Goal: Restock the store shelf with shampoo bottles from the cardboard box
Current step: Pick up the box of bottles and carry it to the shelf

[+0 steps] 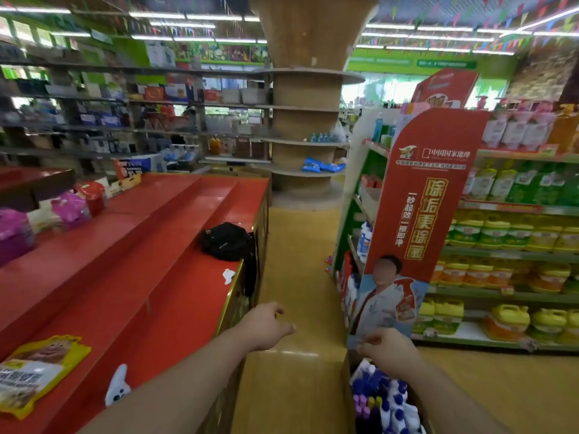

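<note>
A cardboard box (pixel 347 386) sits at the bottom edge, right of centre. It is packed with shampoo bottles (pixel 380 399), white with blue and purple caps. My right hand (pixel 390 350) is at the box's far rim, its fingers curled over the edge there. My left hand (pixel 266 324) reaches forward over the aisle floor, left of the box, with its fingers loosely curled and nothing in them. The store shelf (pixel 507 252) stands to the right, several tiers filled with yellow, green and orange bottles.
A red stepped display table (pixel 141 245) runs along the left, with a black bag (pixel 228 242) and snack packets on it. A tall red banner (pixel 432 195) stands at the shelf end. A round pillar (pixel 307 120) with ring shelves closes the yellow aisle floor (pixel 297 261).
</note>
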{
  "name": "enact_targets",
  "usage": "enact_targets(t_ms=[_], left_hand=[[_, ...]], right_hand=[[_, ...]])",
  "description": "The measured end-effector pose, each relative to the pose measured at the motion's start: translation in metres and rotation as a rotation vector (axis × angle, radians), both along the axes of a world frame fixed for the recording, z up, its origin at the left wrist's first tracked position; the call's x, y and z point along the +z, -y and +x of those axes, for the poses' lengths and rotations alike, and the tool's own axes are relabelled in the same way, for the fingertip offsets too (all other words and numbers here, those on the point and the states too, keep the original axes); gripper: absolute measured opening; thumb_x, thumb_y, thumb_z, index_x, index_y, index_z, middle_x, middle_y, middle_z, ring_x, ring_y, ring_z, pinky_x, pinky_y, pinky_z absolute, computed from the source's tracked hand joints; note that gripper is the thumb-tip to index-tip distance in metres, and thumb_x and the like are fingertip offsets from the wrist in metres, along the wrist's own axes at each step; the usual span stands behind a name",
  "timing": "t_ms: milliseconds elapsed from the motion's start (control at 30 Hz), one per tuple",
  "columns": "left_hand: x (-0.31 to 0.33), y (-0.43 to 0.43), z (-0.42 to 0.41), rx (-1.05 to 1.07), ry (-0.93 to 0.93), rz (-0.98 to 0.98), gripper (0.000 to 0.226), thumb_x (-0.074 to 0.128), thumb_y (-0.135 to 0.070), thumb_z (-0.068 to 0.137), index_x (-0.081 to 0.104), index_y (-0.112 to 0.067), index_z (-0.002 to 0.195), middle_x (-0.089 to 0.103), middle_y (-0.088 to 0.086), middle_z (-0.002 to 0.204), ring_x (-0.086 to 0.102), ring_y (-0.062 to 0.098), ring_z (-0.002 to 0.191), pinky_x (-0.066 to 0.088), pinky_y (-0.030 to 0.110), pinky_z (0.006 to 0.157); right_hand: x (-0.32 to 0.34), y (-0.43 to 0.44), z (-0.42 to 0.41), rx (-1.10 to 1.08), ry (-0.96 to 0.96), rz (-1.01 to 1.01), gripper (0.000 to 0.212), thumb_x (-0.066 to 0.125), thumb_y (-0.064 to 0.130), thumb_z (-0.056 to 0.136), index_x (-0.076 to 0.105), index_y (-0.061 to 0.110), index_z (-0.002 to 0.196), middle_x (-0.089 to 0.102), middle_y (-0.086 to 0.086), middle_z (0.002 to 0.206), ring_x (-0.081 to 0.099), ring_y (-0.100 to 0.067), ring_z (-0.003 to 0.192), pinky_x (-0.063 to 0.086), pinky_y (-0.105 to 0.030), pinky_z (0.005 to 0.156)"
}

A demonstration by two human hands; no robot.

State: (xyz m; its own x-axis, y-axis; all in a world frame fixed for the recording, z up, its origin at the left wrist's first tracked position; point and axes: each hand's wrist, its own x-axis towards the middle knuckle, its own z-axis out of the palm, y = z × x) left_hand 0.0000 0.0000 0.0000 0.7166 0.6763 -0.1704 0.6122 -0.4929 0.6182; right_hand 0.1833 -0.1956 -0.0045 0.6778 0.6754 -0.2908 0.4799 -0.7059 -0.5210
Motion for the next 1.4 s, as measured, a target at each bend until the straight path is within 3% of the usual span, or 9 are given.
enact_targets(t_ms=[67,167,333,567,767,1000,1233,1333,1400], left_hand=[[0.001,-0.02,0.007,-0.003,0.001,0.001,0.067,0.063,-0.052,0.087,0.044,-0.022,0.144,0.052,0.003,0.14,0.055,0.013,0.105,0.048,0.026,0.085],[0.001,-0.06,0.022,-0.003,0.014,0.013,0.067,0.063,-0.054,0.085,0.045,-0.025,0.142,0.051,0.001,0.141,0.055,0.014,0.111,0.048,0.026,0.086],[0.007,-0.135,0.053,-0.035,0.06,0.023,0.063,0.064,-0.056,0.084,0.048,-0.029,0.138,0.054,-0.001,0.134,0.057,0.009,0.096,0.053,0.028,0.084],[0.026,-0.232,0.106,-0.097,0.099,-0.012,0.068,0.065,-0.055,0.084,0.046,-0.024,0.141,0.052,0.004,0.139,0.056,0.014,0.104,0.05,0.027,0.084],[0.027,-0.269,0.161,-0.162,0.086,-0.005,0.068,0.065,-0.056,0.084,0.044,-0.027,0.143,0.047,0.003,0.144,0.058,0.016,0.104,0.049,0.026,0.074],[0.017,-0.273,0.245,-0.231,0.067,0.026,0.061,0.064,-0.054,0.085,0.048,-0.028,0.139,0.049,0.003,0.141,0.054,0.02,0.118,0.05,0.034,0.095],[-0.003,-0.259,0.353,-0.335,0.063,0.014,0.045,0.066,-0.048,0.087,0.058,-0.029,0.127,0.055,0.003,0.133,0.053,0.015,0.107,0.046,0.028,0.088],[-0.017,-0.247,0.401,-0.358,0.035,-0.017,0.047,0.066,-0.046,0.088,0.057,-0.027,0.13,0.056,0.003,0.132,0.054,0.016,0.106,0.044,0.028,0.085],[-0.026,-0.237,0.431,-0.377,0.022,-0.039,0.049,0.067,-0.046,0.088,0.056,-0.027,0.132,0.057,0.003,0.132,0.056,0.018,0.11,0.046,0.029,0.087]], right_hand=[[0.002,-0.02,0.008,-0.035,-0.001,0.047,0.028,0.065,0.036,0.092,0.067,0.017,0.111,0.069,0.0,0.104,0.063,-0.012,0.09,0.053,-0.027,0.078],[0.011,-0.054,0.017,-0.068,0.024,0.075,0.035,0.061,0.035,0.094,0.065,0.018,0.125,0.068,0.001,0.114,0.062,-0.009,0.089,0.051,-0.024,0.076],[0.019,-0.124,0.036,-0.176,0.013,0.1,0.035,0.064,0.039,0.093,0.066,0.02,0.122,0.066,0.006,0.102,0.062,-0.008,0.09,0.053,-0.026,0.083],[0.033,-0.209,0.059,-0.224,0.048,0.09,0.025,0.054,0.046,0.098,0.063,0.026,0.11,0.062,0.012,0.082,0.06,-0.006,0.074,0.044,-0.021,0.055],[0.032,-0.244,0.093,-0.28,0.064,0.113,0.02,0.057,0.046,0.096,0.061,0.027,0.104,0.06,0.012,0.08,0.061,-0.006,0.074,0.055,-0.027,0.068],[0.013,-0.267,0.164,-0.345,0.034,0.137,0.038,0.057,0.05,0.095,0.066,0.024,0.121,0.063,0.012,0.083,0.063,-0.006,0.071,0.048,-0.022,0.056],[-0.009,-0.258,0.261,-0.435,-0.065,0.198,0.038,0.058,0.041,0.096,0.069,0.009,0.114,0.048,0.002,0.056,0.046,-0.012,0.049,0.032,-0.025,0.048],[-0.022,-0.248,0.305,-0.487,-0.089,0.237,0.044,0.06,0.042,0.094,0.069,0.007,0.118,0.069,-0.012,0.091,0.064,-0.021,0.078,0.047,-0.032,0.061],[-0.03,-0.24,0.33,-0.515,-0.093,0.231,0.043,0.06,0.043,0.093,0.07,0.007,0.114,0.07,-0.014,0.108,0.065,-0.022,0.086,0.052,-0.033,0.067]])
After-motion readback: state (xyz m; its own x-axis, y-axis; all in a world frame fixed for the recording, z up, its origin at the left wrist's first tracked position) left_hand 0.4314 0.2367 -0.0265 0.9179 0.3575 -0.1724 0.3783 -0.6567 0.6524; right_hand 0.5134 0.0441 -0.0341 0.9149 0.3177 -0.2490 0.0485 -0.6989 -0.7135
